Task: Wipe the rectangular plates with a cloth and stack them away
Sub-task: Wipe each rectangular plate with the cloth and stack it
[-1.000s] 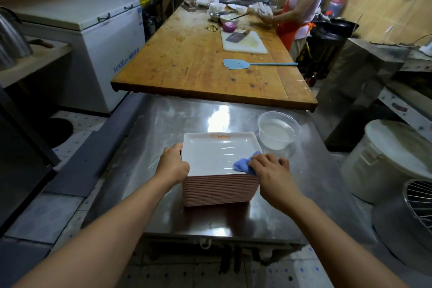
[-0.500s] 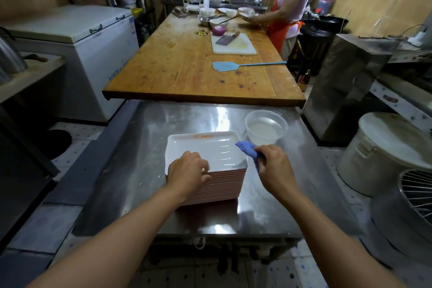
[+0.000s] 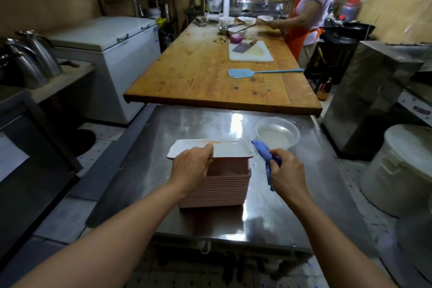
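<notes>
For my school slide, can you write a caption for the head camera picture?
Left hand lifts the top plate off the pink stack while the right hand holds a blue cloth.

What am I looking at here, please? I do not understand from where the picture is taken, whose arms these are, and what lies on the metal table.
There is no machine here. The picture comes from a wide-angle camera worn on a person's head, looking forward and down, so the two arms belong to that person.

The left hand holds the near edge of the top white plate, which is raised at a tilt above the pink stack of plates. The right hand has its grip on a blue cloth, held just to the right of the plate and not touching it.

The stack stands on a steel table. Beside it, to the right, is a clear plastic bowl with cloudy liquid.

Behind is a wooden table, where another person works.
</notes>
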